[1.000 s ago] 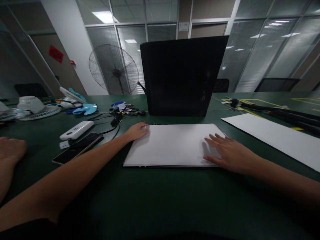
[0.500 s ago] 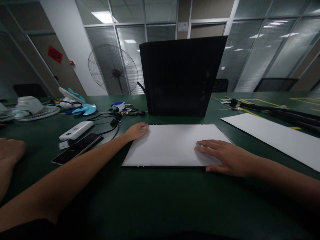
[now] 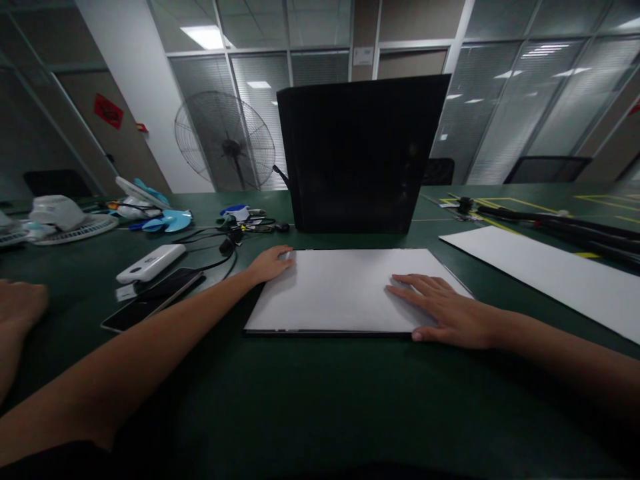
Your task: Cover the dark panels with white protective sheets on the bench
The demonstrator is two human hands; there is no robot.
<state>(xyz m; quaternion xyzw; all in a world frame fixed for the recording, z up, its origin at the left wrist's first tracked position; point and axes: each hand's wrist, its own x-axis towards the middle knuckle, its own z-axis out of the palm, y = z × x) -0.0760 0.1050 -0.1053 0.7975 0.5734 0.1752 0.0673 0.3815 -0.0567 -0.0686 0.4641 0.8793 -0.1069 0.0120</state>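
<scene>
A white rectangular panel [image 3: 340, 290] with a thin dark edge lies flat on the green table [image 3: 320, 400] in front of me. My left hand [image 3: 271, 264] rests at its far left corner, fingers stretched out and touching the edge. Lying over the panel's right side is my right hand [image 3: 443, 310], fingers spread and the thumb at the near edge. Neither hand has its fingers wrapped round anything.
A large black box-like object [image 3: 365, 157] stands behind the panel. To the right lies another white panel [image 3: 540, 277]. At left are a phone [image 3: 153, 300], a white device [image 3: 151, 263], cables and fan parts. Another person's hand [image 3: 23, 303] shows at the far left.
My right hand has shifted slightly up and left over the panel. My left hand stays at the far left corner. The view has moved a little.
</scene>
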